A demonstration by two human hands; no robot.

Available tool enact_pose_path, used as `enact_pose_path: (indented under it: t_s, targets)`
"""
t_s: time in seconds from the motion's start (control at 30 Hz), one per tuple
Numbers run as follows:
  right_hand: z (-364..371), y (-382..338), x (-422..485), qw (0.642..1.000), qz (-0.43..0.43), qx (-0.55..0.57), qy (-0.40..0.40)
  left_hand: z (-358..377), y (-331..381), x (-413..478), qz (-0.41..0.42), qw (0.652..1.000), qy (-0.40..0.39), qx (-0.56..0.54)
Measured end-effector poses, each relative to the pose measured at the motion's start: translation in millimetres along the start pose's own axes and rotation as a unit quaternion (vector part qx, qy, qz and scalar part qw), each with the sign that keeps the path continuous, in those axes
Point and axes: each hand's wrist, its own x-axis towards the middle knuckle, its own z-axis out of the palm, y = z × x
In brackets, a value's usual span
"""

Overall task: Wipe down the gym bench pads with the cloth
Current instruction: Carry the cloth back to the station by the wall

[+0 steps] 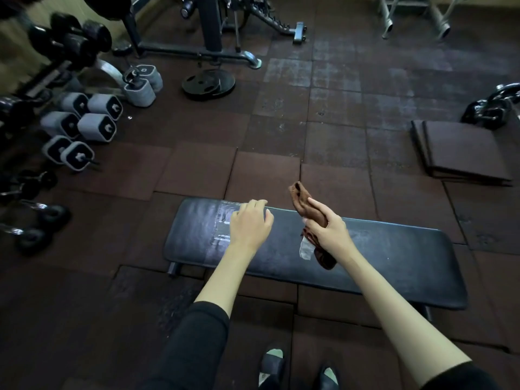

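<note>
A flat black bench pad (394, 266) lies across the floor in front of me, with pale tape patches on its left part and middle. My right hand (330, 230) grips a bunched brown cloth (301, 197) above the pad's middle; one end sticks up past my fingers, the other hangs down below my wrist. My left hand (250, 223) hovers palm down over the taped left part of the pad, fingers loosely curled and holding nothing. I cannot tell whether it touches the pad.
Grey and black dumbbells (95, 122) line the floor at left, with kettlebells (36, 220) below them. A weight plate (208, 84) and a machine frame (208, 38) stand at the back. Folded mats (461, 150) lie at right. My feet (295, 370) are near the bench.
</note>
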Motion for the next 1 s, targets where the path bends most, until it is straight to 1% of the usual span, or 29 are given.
enact_pose_path:
  t_s: [0.13,0.23,0.33,0.6,0.7,0.8,1.0]
  targets:
    - [8.8,-20.9,-11.0,0.999,-0.023,0.022,-0.010,-28.9,-9.1,-11.0,0.010,0.999,0.033,0.011]
    - [13.9,-32.6,-18.4,0.999,-0.030,0.023,-0.034,-43.9,-14.8,-20.5,0.008,0.999,0.045,0.025]
    - [19.1,-43.8,-20.8,0.997,-0.042,0.004,-0.057,-56.8,-19.3,-26.8,-0.012,0.998,0.059,0.032]
    - [36.1,-76.0,-15.2,0.989,-0.085,-0.035,-0.114,-82.5,-32.8,-43.0,-0.061,0.993,0.064,0.076]
    - [46.2,-86.2,-12.4,0.984,-0.101,-0.033,-0.144,-90.8,-39.5,-47.3,-0.086,0.989,0.081,0.094]
    - [60.3,-94.9,-7.0,0.975,-0.124,-0.054,-0.178,-98.1,-47.8,-53.4,-0.111,0.984,0.095,0.099]
    - [108.1,-117.1,-0.1,0.956,-0.151,-0.073,-0.242,-118.7,-79.4,-75.8,-0.196,0.970,0.110,0.092]
